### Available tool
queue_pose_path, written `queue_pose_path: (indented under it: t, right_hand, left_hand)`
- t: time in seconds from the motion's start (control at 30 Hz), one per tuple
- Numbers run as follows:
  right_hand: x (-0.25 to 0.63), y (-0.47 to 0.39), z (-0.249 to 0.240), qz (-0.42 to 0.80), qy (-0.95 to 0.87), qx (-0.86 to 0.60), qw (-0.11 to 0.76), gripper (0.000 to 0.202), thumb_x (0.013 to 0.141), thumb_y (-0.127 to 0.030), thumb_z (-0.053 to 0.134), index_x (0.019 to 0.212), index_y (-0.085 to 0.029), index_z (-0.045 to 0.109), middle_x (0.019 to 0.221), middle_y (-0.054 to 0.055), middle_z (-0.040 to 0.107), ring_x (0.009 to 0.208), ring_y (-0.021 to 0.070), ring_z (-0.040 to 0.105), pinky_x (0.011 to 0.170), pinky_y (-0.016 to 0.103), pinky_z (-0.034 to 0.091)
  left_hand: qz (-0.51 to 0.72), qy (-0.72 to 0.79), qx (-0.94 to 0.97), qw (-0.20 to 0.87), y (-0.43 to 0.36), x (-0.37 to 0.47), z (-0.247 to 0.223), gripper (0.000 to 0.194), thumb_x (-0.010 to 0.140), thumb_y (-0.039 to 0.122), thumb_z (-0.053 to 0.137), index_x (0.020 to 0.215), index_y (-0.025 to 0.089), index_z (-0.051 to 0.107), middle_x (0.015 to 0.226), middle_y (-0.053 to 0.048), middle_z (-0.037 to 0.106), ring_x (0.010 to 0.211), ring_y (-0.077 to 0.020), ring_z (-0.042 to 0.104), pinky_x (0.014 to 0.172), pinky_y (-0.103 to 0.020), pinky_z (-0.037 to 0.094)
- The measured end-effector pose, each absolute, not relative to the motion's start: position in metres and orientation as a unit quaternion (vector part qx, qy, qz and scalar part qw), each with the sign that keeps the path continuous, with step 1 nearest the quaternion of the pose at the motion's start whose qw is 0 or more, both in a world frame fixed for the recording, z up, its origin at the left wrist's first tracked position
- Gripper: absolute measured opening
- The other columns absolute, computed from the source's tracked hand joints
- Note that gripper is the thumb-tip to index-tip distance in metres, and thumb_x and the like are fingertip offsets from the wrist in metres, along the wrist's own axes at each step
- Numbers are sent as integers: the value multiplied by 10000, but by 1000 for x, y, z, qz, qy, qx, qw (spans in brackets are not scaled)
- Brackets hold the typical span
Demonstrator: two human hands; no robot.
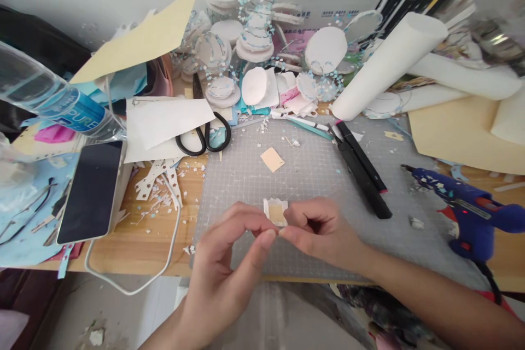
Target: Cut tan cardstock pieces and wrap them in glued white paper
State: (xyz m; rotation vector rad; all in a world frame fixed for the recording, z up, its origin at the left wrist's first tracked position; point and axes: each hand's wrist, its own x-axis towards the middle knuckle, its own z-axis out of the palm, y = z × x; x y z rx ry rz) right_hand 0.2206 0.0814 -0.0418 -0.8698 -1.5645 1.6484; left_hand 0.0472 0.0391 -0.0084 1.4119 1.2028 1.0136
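Observation:
Between my two hands is a small rectangular paper piece point(276, 212), tan in the middle with white, ragged edges. My left hand point(233, 251) pinches its near edge between thumb and forefinger. From the other side, my right hand point(318, 229) pinches the near right corner, its other fingers curled in. The fingertips of both hands almost meet and hide the near edge. Both hands are over the front part of a grey gridded cutting mat point(241, 180). A little beyond them, a small beige paper square point(272, 159) lies flat on the mat.
Black-handled scissors point(205, 139) lie partly under white paper at left, near a phone point(92, 191) and water bottle point(61, 98). Right of my hands are a black pen-like tool point(363, 172) and a blue glue gun point(471, 208). White paper discs point(254, 44) and a paper roll point(389, 65) crowd the back.

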Motion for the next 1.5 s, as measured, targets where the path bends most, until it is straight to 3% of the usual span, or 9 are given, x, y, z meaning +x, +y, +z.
queue_pose_path:
  t: [0.3, 0.5, 0.67, 0.9, 1.0, 1.17, 1.33, 1.4, 1.5]
  right_hand:
    - [221, 81, -43, 603, -612, -362, 362, 469, 801, -233, 627, 534, -195, 243, 497, -84, 245, 475, 57, 211, 438, 222, 191]
    - [220, 80, -45, 581, -616, -396, 355, 491, 793, -272, 643, 529, -194, 237, 492, -81, 249, 478, 56, 207, 440, 221, 201]
    - [220, 82, -43, 636, -565, -389, 354, 496, 805, -305, 634, 531, -195, 235, 492, -80, 250, 482, 59, 213, 444, 222, 203]
    - [222, 85, -47, 672, -524, -385, 356, 498, 826, -376, 632, 530, -194, 275, 516, -69, 250, 508, 76, 221, 470, 236, 212]
    - [223, 86, -50, 671, -521, -378, 369, 469, 882, -363, 576, 538, -186, 312, 514, -68, 279, 493, 71, 227, 469, 240, 207]
    - [228, 94, -45, 739, -394, -323, 439, 309, 980, -332, 404, 704, -209, 470, 452, -83, 345, 413, 73, 260, 429, 227, 224]
    - [233, 104, -41, 646, -437, -374, 502, 140, 966, -238, 422, 938, -232, 560, 673, -40, 528, 485, 73, 404, 462, 222, 314]
    - [235, 105, -40, 557, -552, -415, 462, 145, 959, -233, 430, 930, -220, 572, 755, -11, 553, 602, 100, 484, 554, 250, 387]
    - [236, 106, -40, 425, -752, -404, 301, 72, 892, -232, 542, 945, -194, 575, 894, 37, 576, 833, 168, 527, 750, 323, 430]
  left_hand:
    - [425, 516, 602, 436, 36, 49, -12, 136, 835, 81, 614, 873, 206, 653, 850, -9, 623, 797, -128, 573, 727, -253, 459]
    - [435, 524, 612, 402, 36, 51, -15, 159, 826, 40, 587, 843, 192, 631, 833, -3, 618, 787, -118, 572, 714, -240, 465]
    - [438, 532, 608, 395, 39, 48, -15, 172, 826, 37, 584, 829, 203, 628, 822, 14, 610, 783, -109, 569, 714, -226, 454]
    - [427, 533, 629, 370, 45, 37, -10, 175, 892, 86, 500, 898, 217, 617, 858, 14, 598, 844, -115, 556, 757, -228, 424]
    - [408, 544, 635, 367, 47, 36, -12, 175, 930, 123, 443, 823, 200, 559, 799, 17, 554, 787, -110, 525, 726, -234, 404]
    - [337, 547, 678, 357, 47, 36, -27, 167, 919, 166, 511, 760, 192, 464, 729, 32, 491, 690, -101, 473, 649, -228, 387]
    - [319, 559, 701, 307, 48, 35, -38, 114, 879, 152, 597, 815, 188, 510, 741, 36, 546, 689, -94, 513, 642, -207, 397]
    - [334, 576, 706, 240, 49, 32, -39, 137, 869, 156, 615, 778, 182, 516, 697, 39, 542, 649, -97, 499, 631, -221, 386]
    - [329, 573, 731, 172, 49, 28, -39, 199, 896, 195, 583, 710, 174, 517, 641, 28, 536, 616, -121, 478, 629, -267, 363]
